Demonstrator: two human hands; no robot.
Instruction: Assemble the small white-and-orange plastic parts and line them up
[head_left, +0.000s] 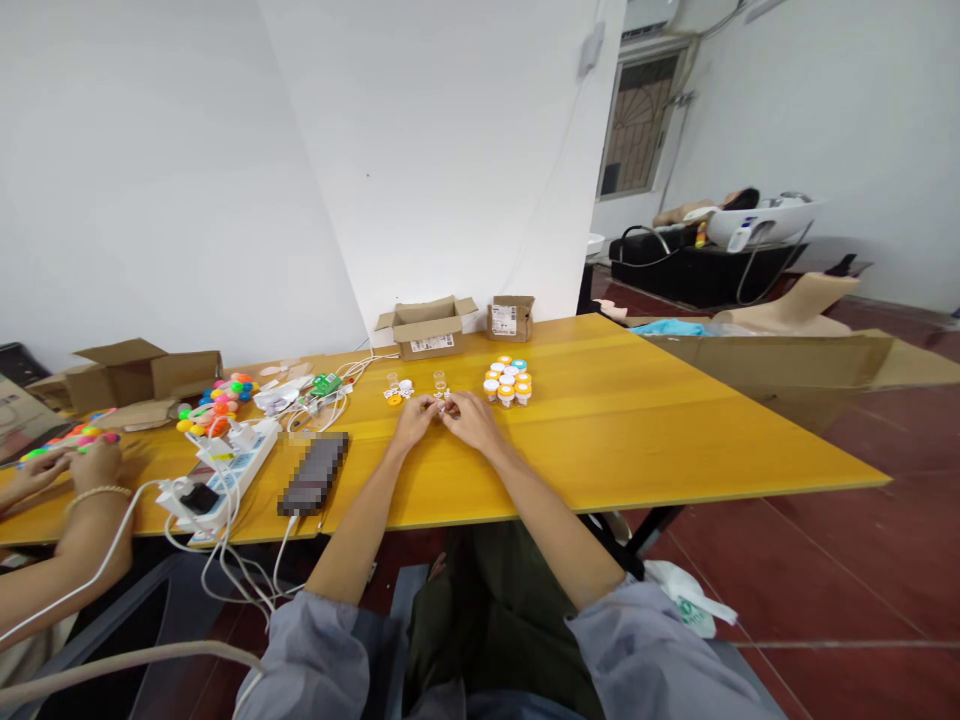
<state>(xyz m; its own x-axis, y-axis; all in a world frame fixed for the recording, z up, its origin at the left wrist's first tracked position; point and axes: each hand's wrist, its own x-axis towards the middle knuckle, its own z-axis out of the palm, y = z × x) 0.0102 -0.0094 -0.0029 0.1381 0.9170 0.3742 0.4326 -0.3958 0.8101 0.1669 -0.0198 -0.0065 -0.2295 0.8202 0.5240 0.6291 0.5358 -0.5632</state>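
Note:
My left hand (pixel 417 420) and my right hand (pixel 468 418) meet over the yellow table, fingers pinched together. Between the fingertips is a small whitish thing, too small to make out. Just beyond them stands a small clear plastic cup (pixel 440 381). To the left of my left hand lie another clear cup (pixel 392 380), a yellow ring-like lid (pixel 394 399) and a white round piece (pixel 406 387). Right of my right hand, several small jars (pixel 505 394) stand close together, with white tops and mostly yellow rims; one top is blue-green.
At the back stand an open cardboard box (pixel 427 328) and a smaller box (pixel 511 318). On the left are a phone (pixel 315 475), a power strip (pixel 244 470) with tangled cables, and colourful balls (pixel 217 405). Another person's hands (pixel 94 465) work at far left.

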